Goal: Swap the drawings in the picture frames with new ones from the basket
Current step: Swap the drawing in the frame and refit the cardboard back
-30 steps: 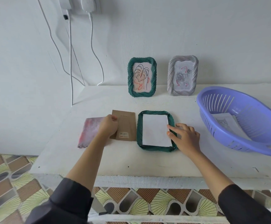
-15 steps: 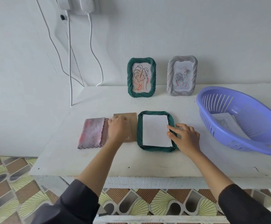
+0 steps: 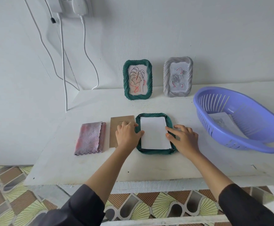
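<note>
While both forearms reach in from six o'clock, the left hand [image 3: 127, 136] lies flat and open, palm over the cardboard backing [image 3: 116, 128], its thumb touching the left edge of the paper [image 3: 154, 132]. The right hand [image 3: 184, 138] is open too, fingertips [image 3: 168, 135] pressing the paper's right edge; neither hand grips anything. That white sheet sits blank side up inside the face-down green frame [image 3: 154, 151] at the centre of the worktop [image 3: 100, 167]. It looks like the sheet is being seated or lifted, and I can't tell which.

Risk now: the paper is thin, so a push from both sides could buckle or crease it, and a careless slide of the left hand could nudge the backing into the folded cloth [image 3: 89, 137] at nine o'clock.

Out at three o'clock, the purple basket [image 3: 230, 136] holds at least one drawing [image 3: 221, 122], lying flat on its floor; whether more lie beneath, I can't say. Its rim sits well apart from the frame, so reaching over shouldn't tip it.

Far back at twelve o'clock, two frames stand upright against the wall: a green one with a leaf sketch [image 3: 137, 79], a grey one with a rose [image 3: 178, 77].
</note>
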`<state>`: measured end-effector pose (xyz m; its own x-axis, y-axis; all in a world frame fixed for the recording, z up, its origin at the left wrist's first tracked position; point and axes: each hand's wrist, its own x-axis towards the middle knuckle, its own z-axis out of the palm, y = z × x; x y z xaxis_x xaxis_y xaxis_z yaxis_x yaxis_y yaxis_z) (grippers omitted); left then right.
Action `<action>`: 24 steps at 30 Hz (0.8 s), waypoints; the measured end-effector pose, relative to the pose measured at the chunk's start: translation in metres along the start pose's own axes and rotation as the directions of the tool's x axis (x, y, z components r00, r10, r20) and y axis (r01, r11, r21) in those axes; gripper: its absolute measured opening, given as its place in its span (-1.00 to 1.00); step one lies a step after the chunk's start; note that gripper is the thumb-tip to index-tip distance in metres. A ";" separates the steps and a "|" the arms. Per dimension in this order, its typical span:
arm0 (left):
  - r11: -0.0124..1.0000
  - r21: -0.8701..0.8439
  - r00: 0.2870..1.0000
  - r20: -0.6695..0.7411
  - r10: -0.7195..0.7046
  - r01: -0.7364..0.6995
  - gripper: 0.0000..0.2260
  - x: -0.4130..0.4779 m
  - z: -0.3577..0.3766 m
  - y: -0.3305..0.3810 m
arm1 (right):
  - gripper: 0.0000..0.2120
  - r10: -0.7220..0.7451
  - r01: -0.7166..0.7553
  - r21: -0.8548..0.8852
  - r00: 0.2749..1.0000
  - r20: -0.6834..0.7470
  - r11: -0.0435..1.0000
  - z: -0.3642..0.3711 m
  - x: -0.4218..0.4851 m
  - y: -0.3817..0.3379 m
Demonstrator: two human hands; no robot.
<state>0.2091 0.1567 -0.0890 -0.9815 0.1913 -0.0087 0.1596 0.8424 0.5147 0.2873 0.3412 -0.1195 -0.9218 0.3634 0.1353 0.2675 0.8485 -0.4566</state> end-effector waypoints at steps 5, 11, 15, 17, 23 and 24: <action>0.999 0.039 1.000 0.010 -0.006 0.006 -0.60 -0.004 0.002 0.005 | -0.69 0.001 -0.001 0.001 1.000 0.004 1.000 0.000 0.000 0.000; 0.999 -0.028 0.999 0.002 -0.034 0.034 -0.68 -0.005 0.002 0.009 | -0.68 -0.009 0.008 -0.015 1.000 -0.003 1.000 0.001 0.002 0.001; 0.993 -0.104 0.998 -0.031 -0.053 0.049 -0.74 -0.007 0.001 0.009 | -0.68 -0.010 0.009 -0.020 1.000 -0.026 1.000 0.002 0.001 0.002; 0.987 -0.146 0.997 -0.038 -0.072 0.066 -0.76 -0.007 0.001 0.010 | -0.67 -0.020 0.020 0.001 0.999 -0.048 1.000 0.000 -0.002 -0.002; 0.951 -0.272 0.984 -0.055 -0.169 0.148 -0.82 -0.003 -0.001 0.020 | -0.70 -0.243 0.201 -0.137 0.827 -0.508 0.970 -0.042 -0.010 -0.024; 0.938 -0.314 0.981 -0.067 -0.180 0.150 -0.82 -0.003 -0.003 0.024 | -0.66 -0.217 0.151 -0.164 0.808 -0.547 0.975 -0.059 -0.011 -0.026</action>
<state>0.2151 0.1746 -0.0737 -0.9990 0.0027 -0.0435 -0.0309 0.6606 0.7501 0.3072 0.3372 -0.0574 -0.6496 0.3201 0.6896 0.1681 0.9451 -0.2803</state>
